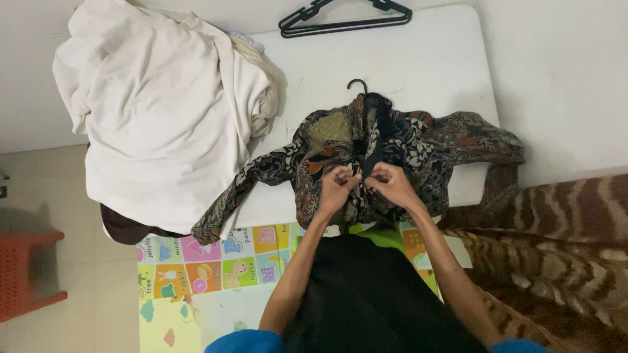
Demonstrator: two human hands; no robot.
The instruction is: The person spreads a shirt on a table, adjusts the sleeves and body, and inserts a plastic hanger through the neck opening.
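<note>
- The patterned shirt (392, 147) is lying on a black hanger (358, 85) at the centre of the frame, on the near edge of the white table (432, 59) — straight ahead of both hands, collar pointing to the top of the frame, sleeves spreading left and right
- The left hand (337, 186) is pinching the shirt's front edge, fingers closed narrow on the cloth
- The right hand (390, 183) is gripping the facing edge, just beside the left, almost touching — neither hand is nearer
- A cream garment heap (163, 111) is sitting at the upper left, well apart
- Spare black hangers (347, 19) are lying at the top centre
- No containers are showing
</note>
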